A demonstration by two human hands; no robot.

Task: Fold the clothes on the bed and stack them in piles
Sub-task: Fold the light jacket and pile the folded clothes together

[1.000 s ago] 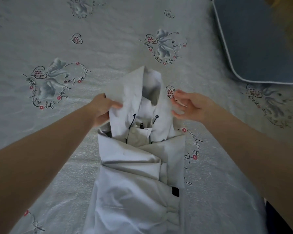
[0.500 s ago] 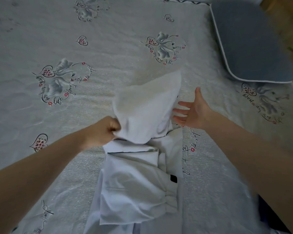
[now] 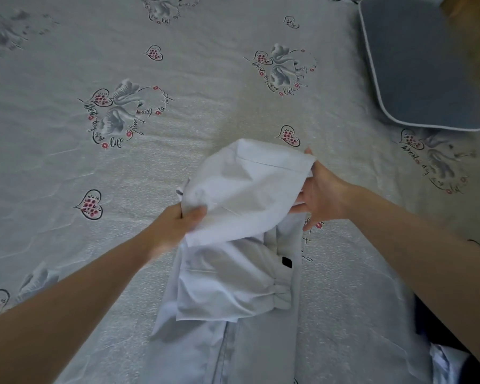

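Left grip (image 3: 187, 221) pinches hood (image 3: 247, 189); right grip (image 3: 320, 194) flanks it.

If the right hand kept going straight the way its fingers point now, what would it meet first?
The right hand points leftward into the raised hood of the white jacket, which its fingers already touch, so the hood comes first.

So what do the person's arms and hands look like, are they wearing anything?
Both arms are bare all the way down, with no sleeves showing. The left hand and the right hand wear no gloves, and no rings, watch or bracelets show.
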